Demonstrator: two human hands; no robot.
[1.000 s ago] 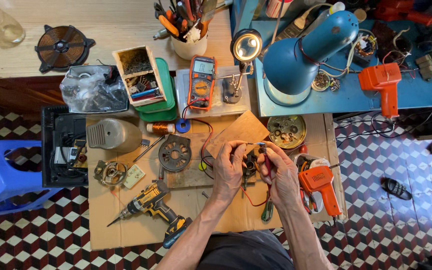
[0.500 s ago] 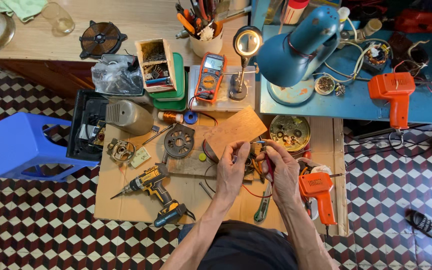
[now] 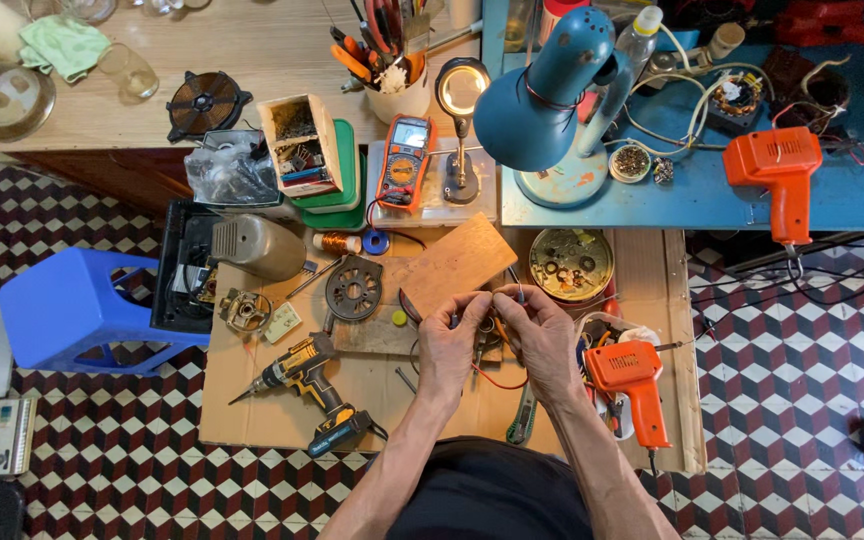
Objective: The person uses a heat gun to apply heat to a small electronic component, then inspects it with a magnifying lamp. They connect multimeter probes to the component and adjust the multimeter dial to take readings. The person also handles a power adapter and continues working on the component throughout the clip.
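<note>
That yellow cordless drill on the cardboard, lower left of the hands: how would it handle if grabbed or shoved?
The cordless drill lies on its side, so it is unlikely to tip. The dark battery block at its handle foot probably makes it heavy there and apt to swing down if lifted by the nose. Pushed, it would likely pivot across the cardboard sheet rather than roll.

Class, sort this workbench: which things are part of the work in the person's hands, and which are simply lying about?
In hand:
left hand
right hand
thin wires pinched between both hands' fingers
red wire hanging below them

Lying about:
cordless drill
orange soldering gun
multimeter
blue desk lamp
wooden block
round tin
</note>
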